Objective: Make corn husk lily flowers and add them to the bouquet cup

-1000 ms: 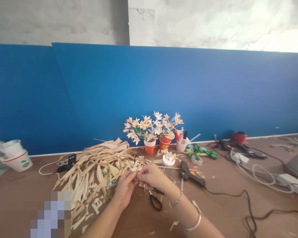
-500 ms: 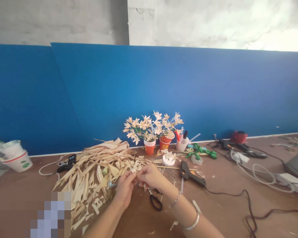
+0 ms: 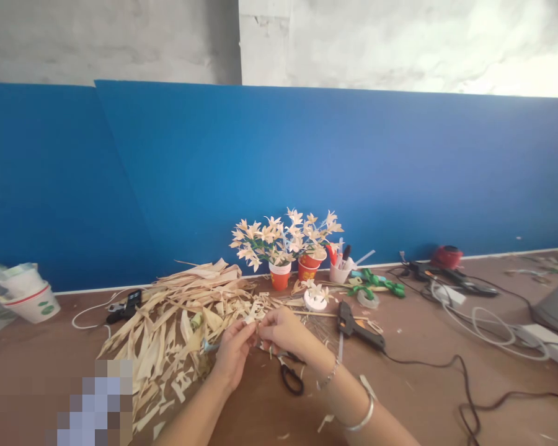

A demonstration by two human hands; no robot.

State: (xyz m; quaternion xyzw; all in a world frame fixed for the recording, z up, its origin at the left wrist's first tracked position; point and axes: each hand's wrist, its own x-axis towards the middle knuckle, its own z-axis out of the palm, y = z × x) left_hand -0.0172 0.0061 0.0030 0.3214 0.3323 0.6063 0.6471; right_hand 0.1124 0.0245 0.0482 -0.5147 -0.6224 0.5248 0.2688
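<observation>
The left hand (image 3: 232,356) is pinched, thumb against fingers, on a small pale piece (image 3: 250,319) at twelve o'clock of its fingertips. The right hand (image 3: 286,333) meets it at three o'clock, fingertips drawn together; what they grip I cannot tell. Around the hands lie husks (image 3: 167,328) at ten, scissors (image 3: 292,379) at five, glue gun (image 3: 353,323) at three.
</observation>
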